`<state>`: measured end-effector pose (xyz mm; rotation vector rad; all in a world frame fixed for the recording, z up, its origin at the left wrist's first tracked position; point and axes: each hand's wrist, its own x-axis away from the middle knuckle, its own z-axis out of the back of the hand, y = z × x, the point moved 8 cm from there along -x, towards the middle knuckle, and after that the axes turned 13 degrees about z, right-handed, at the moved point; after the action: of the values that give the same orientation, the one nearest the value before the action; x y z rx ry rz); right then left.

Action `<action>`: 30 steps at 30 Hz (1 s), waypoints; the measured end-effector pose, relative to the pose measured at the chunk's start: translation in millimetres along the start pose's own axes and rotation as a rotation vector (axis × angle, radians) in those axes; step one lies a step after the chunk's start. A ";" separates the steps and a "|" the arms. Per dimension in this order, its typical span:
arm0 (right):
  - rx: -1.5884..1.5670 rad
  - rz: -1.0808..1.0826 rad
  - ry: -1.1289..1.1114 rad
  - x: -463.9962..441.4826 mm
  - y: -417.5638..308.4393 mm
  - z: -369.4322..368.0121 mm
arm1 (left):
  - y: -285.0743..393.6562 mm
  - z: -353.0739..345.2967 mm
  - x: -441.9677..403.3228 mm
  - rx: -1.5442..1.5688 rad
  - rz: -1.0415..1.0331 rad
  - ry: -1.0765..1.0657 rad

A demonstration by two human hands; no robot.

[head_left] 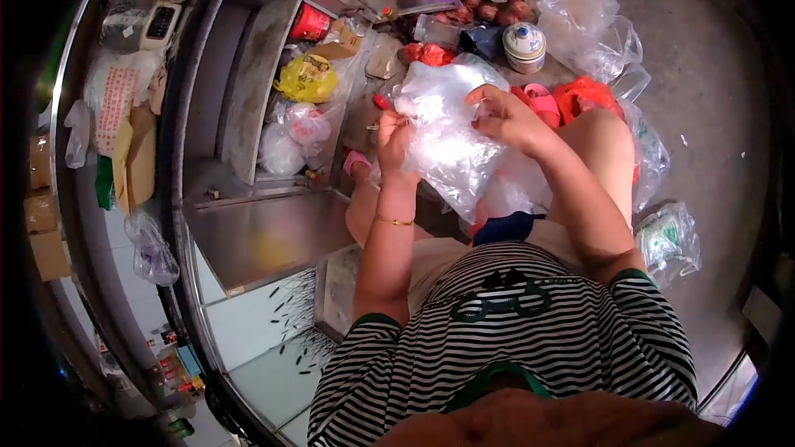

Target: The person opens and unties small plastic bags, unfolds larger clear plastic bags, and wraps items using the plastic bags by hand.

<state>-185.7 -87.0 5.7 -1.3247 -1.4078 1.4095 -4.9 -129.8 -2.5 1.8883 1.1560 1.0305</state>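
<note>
A clear, shiny plastic bag (451,145) is spread between my two hands, above my lap. My left hand (394,142) pinches its left edge, fingers closed on it. At its upper right, my right hand (507,120) is curved with thumb and fingers apart over the plastic; whether it touches the bag I cannot tell. Beyond the bag lies a red plastic bag (428,54). A white lidded jar (524,47) stands on the floor past my right hand. Another red bag (586,98) is beside my right knee.
An open cabinet (261,99) on the left holds a yellow bag (306,78) and a red container (310,22). Its lower door (265,236) sticks out near my left arm. Clear bags (580,12) and onions (489,12) lie ahead; a bagged item (669,240) is at right.
</note>
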 end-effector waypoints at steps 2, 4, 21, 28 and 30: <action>-0.249 0.008 0.091 -0.9 -1.0 5.3 | 4.7 -3.4 5.4 -0.009 -0.031 -0.051; -0.355 0.033 0.196 -4.2 -0.4 21.9 | 6.8 -2.2 8.4 -0.032 -0.034 -0.076; -0.149 -0.056 0.128 -3.9 10.3 16.4 | 9.3 -27.5 24.5 -0.012 -0.011 -0.090; -0.014 -0.129 0.036 -5.8 31.7 8.1 | 11.7 -9.9 21.2 -0.198 -0.048 -0.036; 0.074 -0.020 0.015 -5.6 27.7 7.7 | 11.8 -9.3 21.5 -0.189 -0.043 -0.019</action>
<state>-187.5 -97.8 -21.5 -1.2682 -1.3424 1.4227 -2.4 -113.1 17.6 1.7143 1.0453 1.0572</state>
